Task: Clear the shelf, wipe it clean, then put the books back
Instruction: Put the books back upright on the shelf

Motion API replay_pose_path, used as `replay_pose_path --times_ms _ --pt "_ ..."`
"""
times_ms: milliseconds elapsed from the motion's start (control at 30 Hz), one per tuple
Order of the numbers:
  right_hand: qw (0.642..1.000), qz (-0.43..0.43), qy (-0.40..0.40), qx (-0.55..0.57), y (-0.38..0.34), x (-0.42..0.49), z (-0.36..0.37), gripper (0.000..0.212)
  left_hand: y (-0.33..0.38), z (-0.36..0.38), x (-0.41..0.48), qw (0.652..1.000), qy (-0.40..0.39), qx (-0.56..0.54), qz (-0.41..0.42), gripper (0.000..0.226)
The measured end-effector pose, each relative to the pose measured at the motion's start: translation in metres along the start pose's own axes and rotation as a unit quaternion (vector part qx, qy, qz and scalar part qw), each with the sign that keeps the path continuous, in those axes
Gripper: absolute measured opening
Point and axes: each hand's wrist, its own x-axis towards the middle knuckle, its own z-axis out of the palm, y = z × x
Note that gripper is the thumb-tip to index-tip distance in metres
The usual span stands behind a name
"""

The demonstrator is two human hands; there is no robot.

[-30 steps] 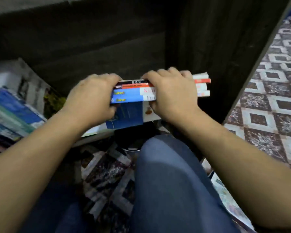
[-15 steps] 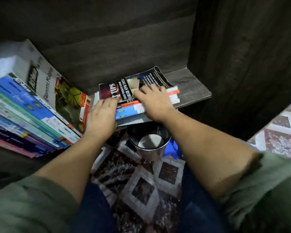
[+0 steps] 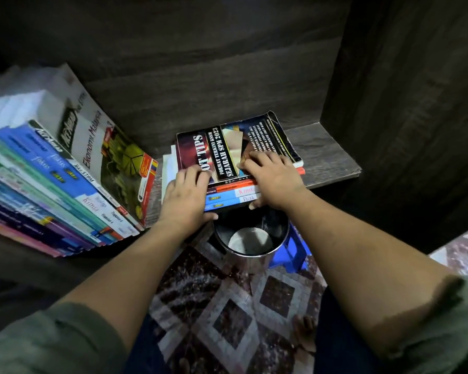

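Book stack [image 3: 235, 157] lies flat on shelf [image 3: 327, 155], right of leaning books [image 3: 65, 184]. Left hand [image 3: 185, 197] and right hand [image 3: 274, 179] clamp front edge, fingers [image 3: 265, 157] over cover, thumbs beneath. Likely heavy, floppy, slippery; support underneath.

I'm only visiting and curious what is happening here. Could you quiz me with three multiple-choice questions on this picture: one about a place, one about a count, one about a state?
1. Where does the stack of books lie?
A on the shelf board
B in a drawer
C on a chair

2. How many hands hold it?
A none
B one
C two

3. The top book is
A closed
B spread open
C rolled up

Answers:
1 A, the stack rests flat on the board.
2 C, the left hand and the right hand both grip it.
3 A, its dark cover faces up, shut.
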Motion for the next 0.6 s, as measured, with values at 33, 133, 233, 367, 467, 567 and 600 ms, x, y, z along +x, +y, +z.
replay_pose_path --times_ms 33,133,233,367,467,567,600 --pt "1.0 0.009 -0.001 -0.003 -0.003 0.0 -0.001 0.101 0.0 -0.003 -0.001 1.0 -0.011 0.021 -0.009 0.099" --pt "1.0 0.019 -0.002 -0.024 -0.018 0.001 -0.004 0.101 -0.007 -0.02 -0.004 0.995 -0.062 0.056 -0.051 0.112" --pt "0.999 -0.04 0.006 -0.016 -0.037 0.0 0.0 0.107 -0.015 -0.06 -0.009 0.993 -0.047 0.063 -0.093 0.114" --pt "0.997 -0.076 -0.007 0.006 -0.047 0.002 0.005 0.103 -0.032 -0.122 -0.025 0.98 0.143 0.084 -0.111 0.078" --pt "0.997 -0.075 -0.031 -0.005 -0.047 0.007 0.005 0.1 -0.052 -0.155 -0.042 0.947 0.256 0.097 -0.167 0.055" --pt "0.997 -0.062 -0.039 0.006 -0.049 0.009 0.005 0.097 -0.071 -0.162 -0.057 0.92 0.301 0.091 -0.234 0.05" --pt "0.998 -0.057 -0.038 0.007 -0.049 0.009 0.005 0.097 -0.077 -0.158 -0.06 0.921 0.296 0.082 -0.24 0.054"
